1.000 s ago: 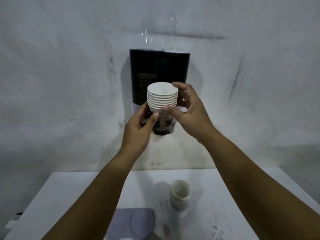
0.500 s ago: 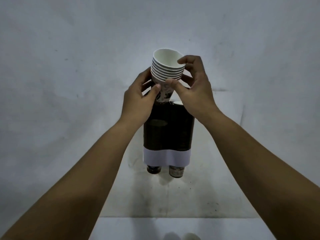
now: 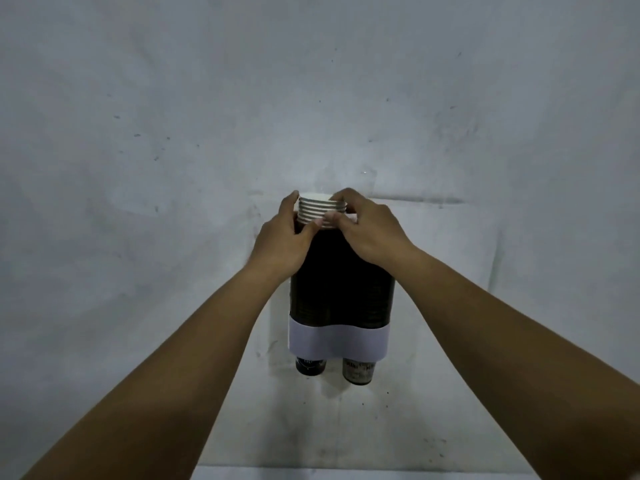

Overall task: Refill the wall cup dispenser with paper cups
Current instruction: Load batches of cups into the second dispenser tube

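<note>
The cup stack [image 3: 322, 211] has dropped into the top of the dispenser [image 3: 341, 292], only its rims showing. The left hand [image 3: 282, 242] and right hand [image 3: 369, 230] grip those rims from either side. Two cups [image 3: 358, 370] poke out below.

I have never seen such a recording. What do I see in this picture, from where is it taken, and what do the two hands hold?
No machine is here: a person works with two bare hands, and a camera worn on the head looks forward along the arms. The dark box on the wall with a white band is a cup dispenser. Two cup bottoms stick out beneath it. The left hand and the right hand grip a stack of paper cups from either side at the top of the dispenser, over its left half. Only the rims of the stack show; its lower part is hidden. A strip of white table shows at the bottom edge.
</note>
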